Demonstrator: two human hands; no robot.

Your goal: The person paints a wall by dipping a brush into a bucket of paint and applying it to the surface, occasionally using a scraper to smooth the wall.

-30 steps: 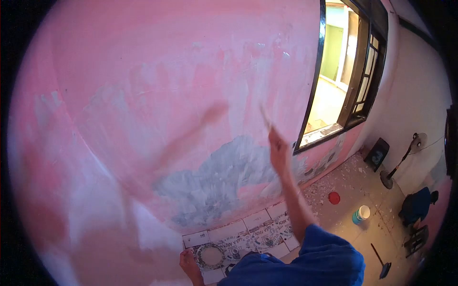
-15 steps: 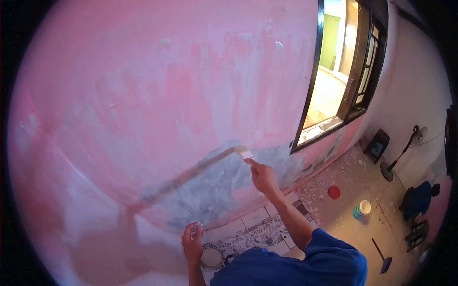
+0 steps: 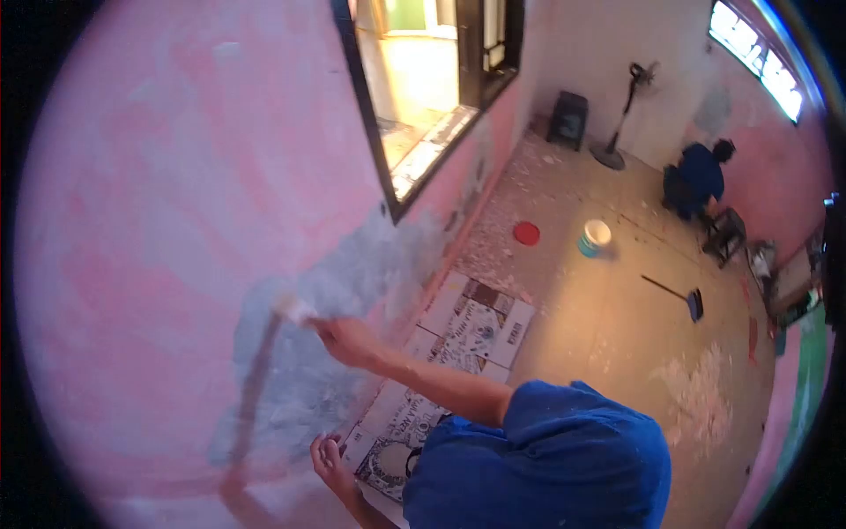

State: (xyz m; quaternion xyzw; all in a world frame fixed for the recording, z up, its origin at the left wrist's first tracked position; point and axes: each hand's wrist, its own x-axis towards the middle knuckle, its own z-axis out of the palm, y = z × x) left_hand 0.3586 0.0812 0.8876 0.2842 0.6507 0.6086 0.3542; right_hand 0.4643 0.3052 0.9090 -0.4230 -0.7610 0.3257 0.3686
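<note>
My right hand grips a paintbrush, its pale head against the pink wall. Around the brush spreads a grey-blue patch on the lower wall, with the arm's long shadow across it. Lower down, close to the wall's foot, my left hand has its fingers curled in; a small whitish thing may be between them, but I cannot make it out. Printed cardboard sheets lie on the floor beside my left hand and below my right forearm.
A dark-framed window opens in the wall. On the floor are a red lid, a bucket, a broom and paint flakes. Farther back stand a fan and dark stool; another person crouches near a second stool.
My view has swung right, showing more of the floor and room. The brush stays in my right hand and is now farther left along the grey-blue patch. My left hand remains low by the wall.
</note>
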